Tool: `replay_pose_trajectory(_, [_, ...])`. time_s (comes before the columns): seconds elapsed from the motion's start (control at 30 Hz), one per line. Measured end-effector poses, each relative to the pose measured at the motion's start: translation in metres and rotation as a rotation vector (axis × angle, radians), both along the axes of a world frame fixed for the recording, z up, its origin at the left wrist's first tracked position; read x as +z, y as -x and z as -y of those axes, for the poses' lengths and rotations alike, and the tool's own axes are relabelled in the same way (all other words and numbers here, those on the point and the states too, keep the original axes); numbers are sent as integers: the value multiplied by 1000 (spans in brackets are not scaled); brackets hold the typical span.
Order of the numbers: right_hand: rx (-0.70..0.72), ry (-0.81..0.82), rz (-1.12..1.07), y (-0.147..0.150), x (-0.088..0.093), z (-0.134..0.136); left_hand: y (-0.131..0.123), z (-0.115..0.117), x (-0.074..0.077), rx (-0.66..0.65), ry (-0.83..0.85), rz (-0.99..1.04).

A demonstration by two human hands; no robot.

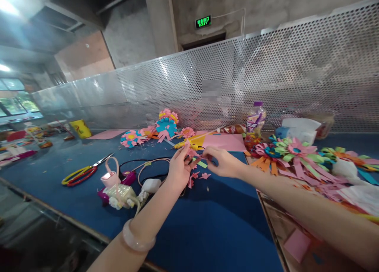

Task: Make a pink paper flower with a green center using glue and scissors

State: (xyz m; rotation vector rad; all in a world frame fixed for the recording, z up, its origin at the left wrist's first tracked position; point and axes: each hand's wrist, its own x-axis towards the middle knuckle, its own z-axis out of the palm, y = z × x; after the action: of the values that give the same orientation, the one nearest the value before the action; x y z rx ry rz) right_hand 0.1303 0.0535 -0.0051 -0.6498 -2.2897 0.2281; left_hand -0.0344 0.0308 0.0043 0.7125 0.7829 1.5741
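My left hand and my right hand meet over the blue table, each with fingers pinched on a small pink paper piece held between them. Pink paper scraps lie just below the hands. A yellow tool with a cord lies right behind my fingers. A pale bangle sits on my left wrist.
Scissors with yellow and red handles lie at the left. A pink and white device with cables sits near my left forearm. Finished paper flowers stand at the back; more paper flowers cover the right. A bottle and perforated metal screen are behind.
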Motion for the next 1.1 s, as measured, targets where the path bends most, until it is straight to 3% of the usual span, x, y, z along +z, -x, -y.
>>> replay_pose_trajectory(0.53, [-132, 325, -378, 17, -12, -7, -2, 2, 2, -49, -23, 88])
replay_pose_trajectory(0.77, [-157, 229, -429, 25, -2, 8, -3, 5, 5, -98, -61, 144])
replay_pose_trajectory(0.93, [-232, 145, -456, 22, -2, 7, -4, 7, 7, -50, -171, 122])
replay_pose_trajectory(1.1, [-200, 52, -414, 20, -3, 7, -5, 9, 10, -80, -168, 118])
